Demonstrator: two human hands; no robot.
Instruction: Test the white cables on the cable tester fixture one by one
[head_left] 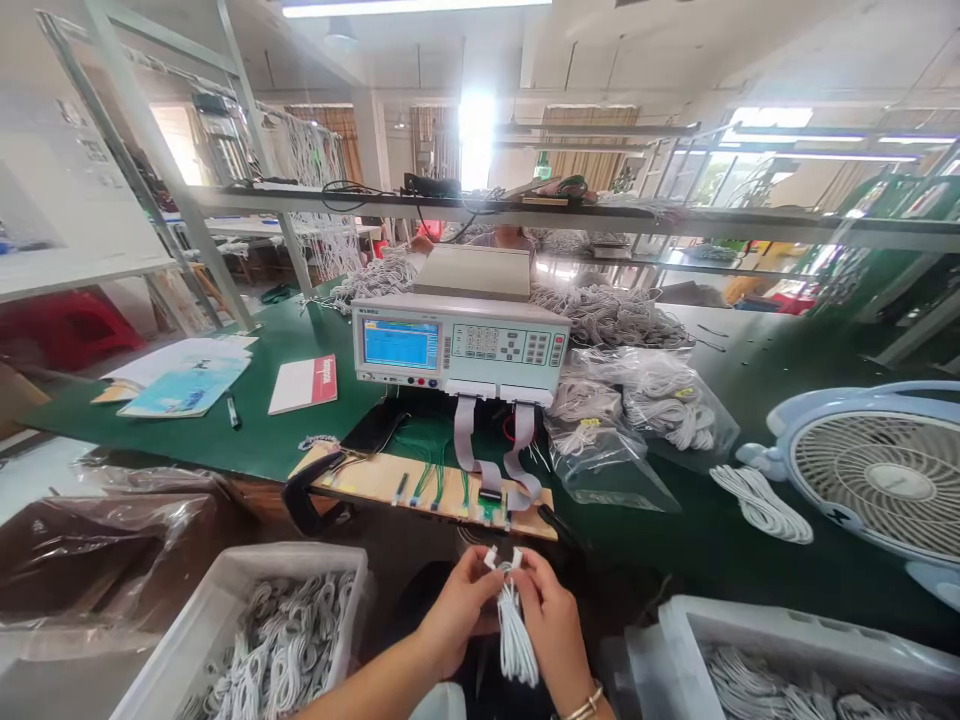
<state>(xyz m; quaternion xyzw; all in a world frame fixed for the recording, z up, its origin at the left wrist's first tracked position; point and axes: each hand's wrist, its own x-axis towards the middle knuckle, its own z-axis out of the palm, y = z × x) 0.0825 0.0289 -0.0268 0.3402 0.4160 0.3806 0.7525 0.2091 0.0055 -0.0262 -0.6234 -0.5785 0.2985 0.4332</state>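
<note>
My left hand (456, 605) and my right hand (553, 620) meet low in the middle of the view, both pinched on the two white plug ends of a coiled white cable (516, 640) that hangs between them. Just beyond the fingers lies a wooden test board (390, 480) with green wires and connectors. Two grey ribbon cables (469, 445) run from it up to a grey tester (461, 345) with a blue screen.
White bins of coiled cables stand at the lower left (225, 600) and lower right (787, 640). Bagged cables (637, 400) and a loose coil (761, 505) lie on the green table (750, 350), beside a pale blue fan (877, 470). Papers (187, 385) lie left. A shelf (525, 215) crosses overhead.
</note>
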